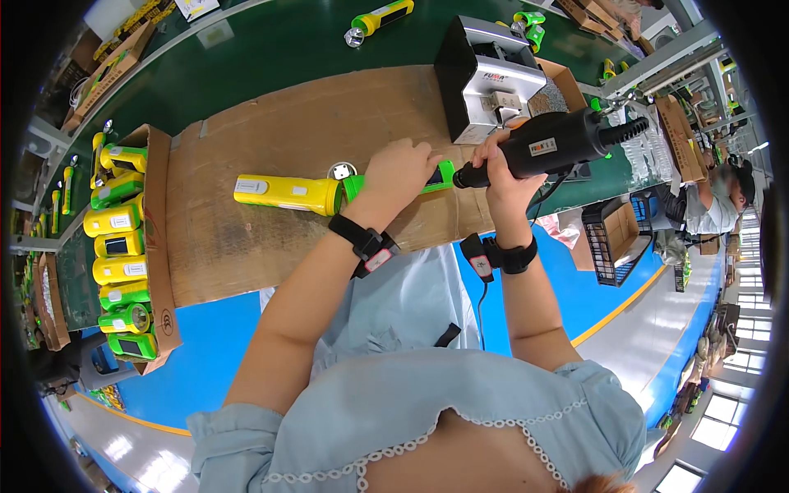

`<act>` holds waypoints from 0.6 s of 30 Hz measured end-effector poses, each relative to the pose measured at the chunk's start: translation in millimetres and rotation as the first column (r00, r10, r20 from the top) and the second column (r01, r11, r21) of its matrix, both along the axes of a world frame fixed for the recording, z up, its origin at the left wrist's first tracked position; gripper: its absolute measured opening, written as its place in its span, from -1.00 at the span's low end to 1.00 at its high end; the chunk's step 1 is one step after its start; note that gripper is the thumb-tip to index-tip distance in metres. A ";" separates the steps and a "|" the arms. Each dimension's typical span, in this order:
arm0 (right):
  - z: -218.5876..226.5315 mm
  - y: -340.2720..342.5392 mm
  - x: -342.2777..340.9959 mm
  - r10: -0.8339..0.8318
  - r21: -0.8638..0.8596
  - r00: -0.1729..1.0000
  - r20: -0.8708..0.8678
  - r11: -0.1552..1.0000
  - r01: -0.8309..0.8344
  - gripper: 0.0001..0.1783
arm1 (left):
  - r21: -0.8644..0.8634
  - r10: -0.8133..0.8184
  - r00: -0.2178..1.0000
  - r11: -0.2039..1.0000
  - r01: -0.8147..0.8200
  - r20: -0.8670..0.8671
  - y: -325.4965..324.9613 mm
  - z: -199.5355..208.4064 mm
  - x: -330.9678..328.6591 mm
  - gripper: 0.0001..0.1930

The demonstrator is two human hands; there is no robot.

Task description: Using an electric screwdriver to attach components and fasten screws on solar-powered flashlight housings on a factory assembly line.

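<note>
My left hand is curled over a green flashlight lying on the cardboard sheet and covers most of it. In my right hand is a black electric screwdriver, held sideways with its nose pointing left. That nose lies at the right end of the green flashlight; whether it touches cannot be told. A yellow flashlight rests to the left, its green-rimmed end close to my left hand. Just behind the two sits a small round reflector piece. Both my wrists wear black straps with small boxes.
A silver and black screw feeder stands behind my right hand, beside a box of small parts. An open cardboard box on the left holds several yellow and green flashlights. Another flashlight lies on the far green surface. A black crate is at the right.
</note>
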State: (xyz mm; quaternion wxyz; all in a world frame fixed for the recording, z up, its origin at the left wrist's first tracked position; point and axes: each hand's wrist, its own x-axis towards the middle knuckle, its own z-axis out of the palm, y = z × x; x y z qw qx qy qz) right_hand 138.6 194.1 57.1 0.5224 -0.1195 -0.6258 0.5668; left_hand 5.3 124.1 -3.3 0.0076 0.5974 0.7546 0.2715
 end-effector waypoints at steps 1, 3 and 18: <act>-0.7 -1.4 -1.9 0.017 -0.003 1.000 -0.020 1.000 -0.017 -0.59 | -0.058 0.005 1.000 0.998 -0.004 0.029 -3.3 2.6 -5.2 -0.68; 3.8 -6.1 -6.7 0.033 -0.030 0.999 -0.015 0.999 -0.033 -0.55 | -0.109 0.004 0.999 0.994 0.001 0.042 -9.4 7.0 -13.5 -0.67; 65.8 93.6 -2.5 -0.389 0.207 0.903 -0.180 0.883 0.421 -0.53 | -0.012 -0.021 0.998 1.000 0.021 0.067 -81.6 48.0 -35.8 -0.74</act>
